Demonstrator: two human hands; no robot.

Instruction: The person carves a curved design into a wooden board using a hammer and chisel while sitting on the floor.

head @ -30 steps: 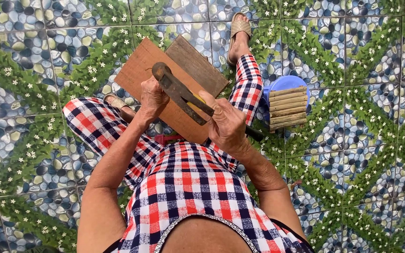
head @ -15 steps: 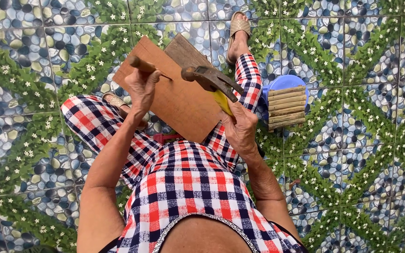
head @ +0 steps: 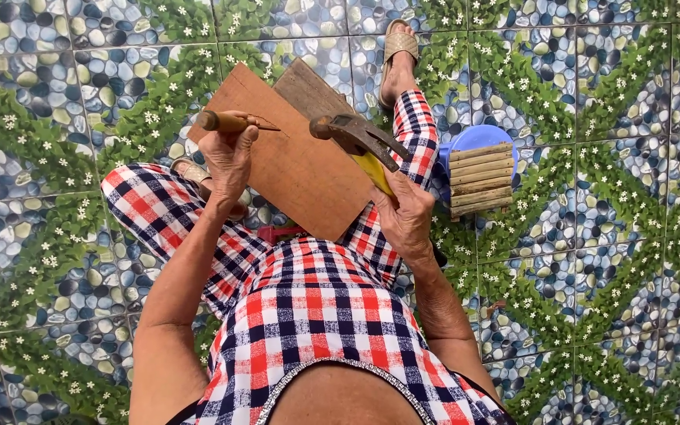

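I see a matching set of top and trousers (head: 159, 212) in a red, white and navy check; the same squares run from the chest down both legs; the top (head: 332, 330) is sleeveless, leaving both arms bare; its neckline carries a narrow band of small silvery beads; the left hand (head: 228, 157) and right hand (head: 407, 216) wear no gloves, rings or bands that I can make out; tan woven sandals (head: 400, 43) cover the feet.

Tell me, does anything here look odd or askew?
Mildly: the brown board lies tilted across the person's lap, not flat on a bench. The left hand holds a wooden-handled tool against it, and the right hand holds a hammer above. Nothing looks damaged.
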